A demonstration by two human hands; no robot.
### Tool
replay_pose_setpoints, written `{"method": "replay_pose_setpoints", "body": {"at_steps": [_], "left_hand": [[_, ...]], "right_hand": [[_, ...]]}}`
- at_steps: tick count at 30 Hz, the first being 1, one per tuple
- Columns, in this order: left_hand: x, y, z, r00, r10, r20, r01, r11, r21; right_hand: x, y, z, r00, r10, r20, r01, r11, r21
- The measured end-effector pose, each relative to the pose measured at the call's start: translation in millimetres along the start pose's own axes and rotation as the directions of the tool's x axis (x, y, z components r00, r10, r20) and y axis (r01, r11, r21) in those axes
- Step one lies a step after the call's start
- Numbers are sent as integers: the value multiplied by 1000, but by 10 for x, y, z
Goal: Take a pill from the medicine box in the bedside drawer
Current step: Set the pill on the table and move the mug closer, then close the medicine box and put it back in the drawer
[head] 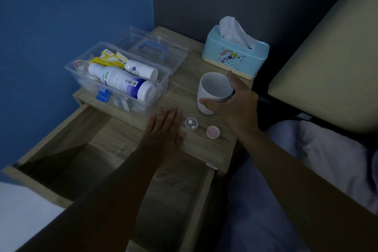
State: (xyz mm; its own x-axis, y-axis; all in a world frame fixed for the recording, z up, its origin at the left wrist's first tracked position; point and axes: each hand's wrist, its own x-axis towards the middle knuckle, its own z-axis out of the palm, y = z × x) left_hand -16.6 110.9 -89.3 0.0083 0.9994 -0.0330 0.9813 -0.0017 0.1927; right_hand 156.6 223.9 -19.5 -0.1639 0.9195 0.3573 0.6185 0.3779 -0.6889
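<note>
A clear plastic medicine box (86, 82) stands open on the bedside table, holding white bottles (120, 82) and packets. Its lid (155, 49) lies back behind it. A small clear pill container (191, 124) with white pills inside sits on the tabletop, and its pink cap (213, 132) lies just to the right. My left hand (165, 129) rests flat, fingers together, just left of the pill container. My right hand (235, 102) wraps around a white cup (212, 88), thumb in front, fingers at the rim. The drawer (61, 155) below is pulled out.
A light blue tissue box (235, 57) stands behind the cup at the table's back right. A beige headboard (327, 57) and pale bedding (327, 159) lie to the right. A blue wall is on the left. The room is dim.
</note>
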Motion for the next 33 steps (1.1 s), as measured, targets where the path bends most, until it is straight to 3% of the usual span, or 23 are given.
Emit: {"method": "replay_pose_setpoints", "body": {"at_steps": [8, 19, 22, 26, 29, 33], "left_hand": [[-14, -15, 22, 1000, 4, -6, -4, 1000, 5], [-60, -155, -87, 995, 60, 84, -43, 979, -200], [-236, -279, -207, 997, 5, -74, -25, 962, -274], [-490, -514, -432, 966, -79, -247, -2, 950, -311], [-623, -761, -551, 913, -249, -322, 133, 931, -340], [-621, -1155, -778, 700, -438, -564, 293, 896, -333]], "right_hand": [[-78, 23, 64, 1000, 1, -18, -2, 998, -60], [-119, -106, 19, 999, -4, 45, 8, 995, -97], [-189, -299, 52, 984, -178, -22, 178, 984, -12], [-222, -652, 216, 908, -418, -34, 419, 898, 134], [-160, -892, 409, 929, -362, 76, 344, 920, 186], [79, -1050, 656, 945, -226, 238, 209, 973, 94]]}}
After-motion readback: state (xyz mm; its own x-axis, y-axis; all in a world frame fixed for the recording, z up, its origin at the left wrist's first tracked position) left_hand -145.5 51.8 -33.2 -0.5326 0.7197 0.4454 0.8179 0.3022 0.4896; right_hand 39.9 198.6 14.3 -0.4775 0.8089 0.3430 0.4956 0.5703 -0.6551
